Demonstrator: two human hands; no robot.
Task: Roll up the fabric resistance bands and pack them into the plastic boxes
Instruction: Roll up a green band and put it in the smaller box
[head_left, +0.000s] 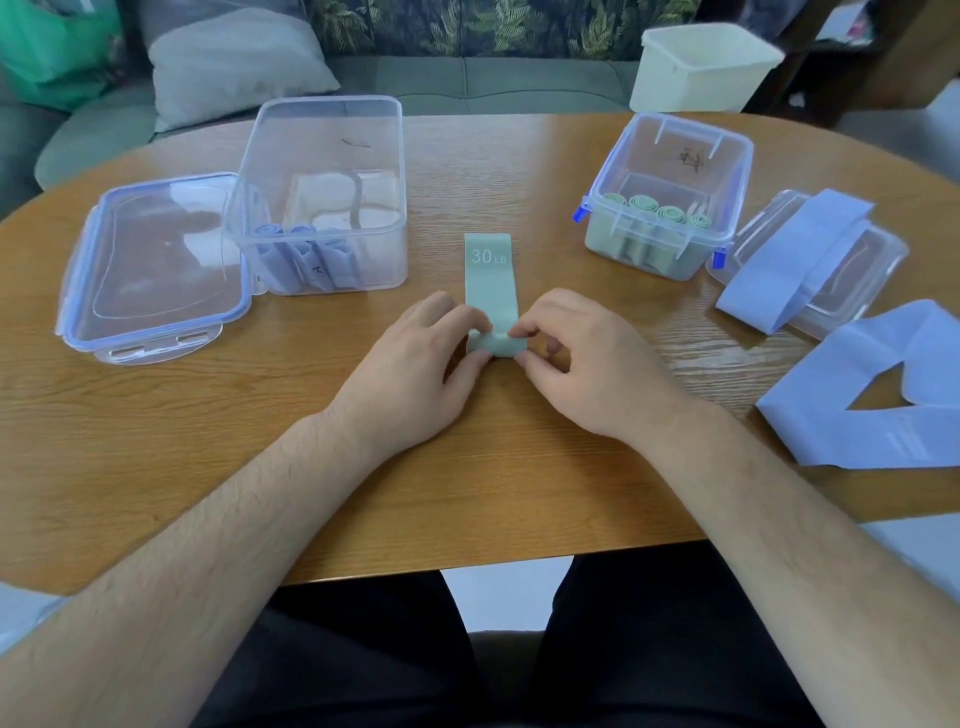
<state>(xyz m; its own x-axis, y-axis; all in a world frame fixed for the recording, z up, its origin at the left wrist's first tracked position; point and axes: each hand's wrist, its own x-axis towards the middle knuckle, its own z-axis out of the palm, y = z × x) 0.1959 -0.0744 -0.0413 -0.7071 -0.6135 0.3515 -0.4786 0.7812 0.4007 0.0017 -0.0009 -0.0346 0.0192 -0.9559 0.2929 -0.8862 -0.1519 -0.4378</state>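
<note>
At the centre of the frame, on the wooden counter (519, 467), the green band (488, 275) lies flat, its "30 LB" end pointing toward the top of the picture and its near end turned over into a small roll (497, 345). Both hands are on that roll. The left hand (426, 364) pinches its left end between thumb and fingers (470, 318), and the right hand (582, 364) pinches its right end the same way, so both are curled onto the fabric and neither is released. The roll looks only a turn or two thick, with most of the length not yet wound. To do this step well, I judge that the two hands should advance together, fingertips tucking over the top, so the edges stack square and the roll does not cone to one side. The flat part should lie straight ahead of the roll under light tension, since stretchy fabric likely springs loose when slack. Once wound, it probably belongs in the right box (649, 156) at the upper right, where green rolls (670, 213) stand on end. The left box (322, 130) at the upper left holds blue rolls (306, 254). Toward the right edge, loose blue bands (883, 441) lie unrolled.
</note>
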